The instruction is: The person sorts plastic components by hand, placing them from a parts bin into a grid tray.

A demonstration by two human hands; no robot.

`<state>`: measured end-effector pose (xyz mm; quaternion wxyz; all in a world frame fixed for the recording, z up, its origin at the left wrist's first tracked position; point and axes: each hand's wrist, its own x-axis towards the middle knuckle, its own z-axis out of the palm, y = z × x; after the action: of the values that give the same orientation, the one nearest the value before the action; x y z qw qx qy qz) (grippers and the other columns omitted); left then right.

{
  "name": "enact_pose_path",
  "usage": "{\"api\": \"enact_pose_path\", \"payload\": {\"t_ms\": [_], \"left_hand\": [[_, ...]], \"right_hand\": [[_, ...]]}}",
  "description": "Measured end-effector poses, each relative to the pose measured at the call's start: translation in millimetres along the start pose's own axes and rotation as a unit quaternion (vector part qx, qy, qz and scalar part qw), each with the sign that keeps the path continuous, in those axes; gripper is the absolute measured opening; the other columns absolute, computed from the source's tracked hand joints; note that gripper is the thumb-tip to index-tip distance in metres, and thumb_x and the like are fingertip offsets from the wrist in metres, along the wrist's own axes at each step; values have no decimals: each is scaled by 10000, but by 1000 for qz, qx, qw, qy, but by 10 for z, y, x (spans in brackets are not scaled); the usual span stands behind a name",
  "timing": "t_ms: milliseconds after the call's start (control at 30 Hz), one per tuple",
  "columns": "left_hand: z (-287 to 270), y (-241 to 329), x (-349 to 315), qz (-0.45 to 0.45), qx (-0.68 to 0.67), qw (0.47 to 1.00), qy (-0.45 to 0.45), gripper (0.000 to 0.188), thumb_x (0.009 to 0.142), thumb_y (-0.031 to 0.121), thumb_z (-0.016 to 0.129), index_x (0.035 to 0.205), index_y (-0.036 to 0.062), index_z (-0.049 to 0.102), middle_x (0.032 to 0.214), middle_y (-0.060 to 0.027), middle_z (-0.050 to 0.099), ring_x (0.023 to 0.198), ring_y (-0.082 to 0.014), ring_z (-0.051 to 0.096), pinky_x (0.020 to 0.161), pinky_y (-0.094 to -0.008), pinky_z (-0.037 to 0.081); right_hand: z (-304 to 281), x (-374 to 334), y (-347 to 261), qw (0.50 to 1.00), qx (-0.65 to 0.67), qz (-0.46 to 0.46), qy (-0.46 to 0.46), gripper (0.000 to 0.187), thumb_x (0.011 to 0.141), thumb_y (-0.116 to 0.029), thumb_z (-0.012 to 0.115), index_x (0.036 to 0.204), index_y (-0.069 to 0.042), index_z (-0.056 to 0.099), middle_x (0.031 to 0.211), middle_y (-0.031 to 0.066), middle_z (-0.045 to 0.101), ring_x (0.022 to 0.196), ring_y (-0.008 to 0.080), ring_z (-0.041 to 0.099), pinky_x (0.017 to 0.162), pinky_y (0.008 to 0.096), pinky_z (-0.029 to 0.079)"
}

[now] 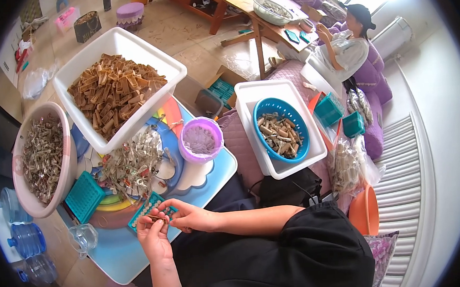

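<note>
My left hand [156, 241] and my right hand [191, 216] meet over the near edge of the low table, fingers pinched together. Between their fingertips is a small brown folded piece [157, 218]; its details are too small to make out. Just beneath the fingers lies a teal tray [135, 223] with rows of small pale round pieces, partly covered by my hands. Beyond it spreads a loose heap of small silvery, clear-wrapped pieces [131, 162]. A second teal tray [86, 197] with a grid surface leans by the heap, and a clear plastic jug [83, 239] stands near it.
A white tub [175, 73] of brown folded pieces, a pink basin [66, 180] and a purple bucket [220, 146] surround the table [121, 266]. Right: a blue colander [304, 139] in a white tub [248, 97]. Another person [343, 52] sits at the far right.
</note>
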<state>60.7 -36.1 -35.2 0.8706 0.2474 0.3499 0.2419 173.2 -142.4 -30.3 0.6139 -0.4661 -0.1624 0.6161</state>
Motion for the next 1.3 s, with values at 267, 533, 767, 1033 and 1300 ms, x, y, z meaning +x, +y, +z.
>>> {"api": "enact_pose_path", "payload": {"t_ms": [267, 533, 767, 1033, 1300], "left_hand": [[-51, 7, 13, 2, -9, 1000, 2, 258, 747, -158, 520, 829, 81, 471, 1000, -113, 585, 859, -207, 616, 743, -336, 567], [-105, 31, 9, 9, 10, 999, -30, 193, 798, -99, 524, 870, 76, 485, 1031, -112, 588, 897, -213, 613, 782, -343, 552], [-81, 164, -111, 23, 42, 998, -33, 237, 943, 120, 458, 1171, 57, 484, 1178, -130, 549, 1008, -212, 579, 872, -351, 498], [-92, 348, -130, 62, 51, 996, -37, 292, 954, 147, 445, 1232, 59, 452, 1189, -112, 542, 1014, -191, 570, 863, -347, 492], [-295, 387, -59, 72, 4, 996, -50, 264, 939, 109, 464, 1197, 55, 481, 1159, -130, 561, 975, -218, 598, 834, -378, 524]], "right_hand": [[1, 49, 30, 999, 8, -6, -32, 414, 850, -9, 462, 1241, -76, 343, 623, -22, 403, 512, 64, 378, 465, 214, 305], [21, 56, -14, 999, 9, 21, -36, 369, 872, -31, 472, 1222, -75, 361, 612, -18, 410, 511, 70, 380, 469, 221, 297], [-72, 150, -15, 992, -70, 49, -96, 274, 906, -97, 496, 1170, -51, 438, 767, 52, 575, 675, 106, 552, 603, 258, 450], [42, 76, -461, 952, -299, -55, -43, 245, 893, -107, 541, 1117, -11, 516, 1028, 71, 585, 979, 134, 556, 863, 303, 452], [812, -553, -1839, 915, 93, -166, -357, 398, 990, -268, 336, 1163, 52, 498, 1146, 127, 548, 1063, 222, 548, 925, 355, 416]]}}
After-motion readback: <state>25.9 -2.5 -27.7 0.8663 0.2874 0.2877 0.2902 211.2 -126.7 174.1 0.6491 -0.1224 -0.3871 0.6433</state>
